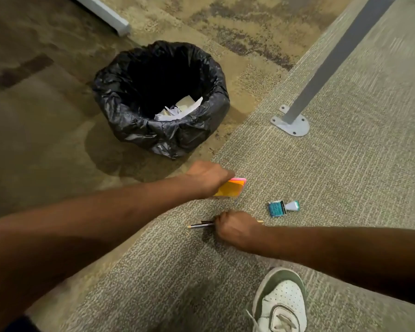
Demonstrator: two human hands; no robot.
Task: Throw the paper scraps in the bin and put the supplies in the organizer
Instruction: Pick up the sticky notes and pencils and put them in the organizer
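My left hand (pixel 207 178) is shut on a pad of sticky notes (pixel 231 188), orange with a pink edge, just above the carpet. Lower down, my right hand (pixel 236 227) is closed around a few pencils (pixel 200 225) lying on the floor; their tips stick out to the left of the fist. A small blue-green rubber stamp (pixel 283 208) lies on its side on the carpet to the right of both hands. A bin with a black liner (pixel 161 99) stands beyond the hands, with white paper scraps (pixel 177 110) inside it. No organizer is in view.
A grey metal table leg with a bolted foot plate (pixel 291 124) stands at the right. My white and green shoe (pixel 279 305) is at the bottom. Another grey leg (pixel 106 14) crosses the top left. Grey carpet (pixel 345 188) meets brown patterned carpet near the bin.
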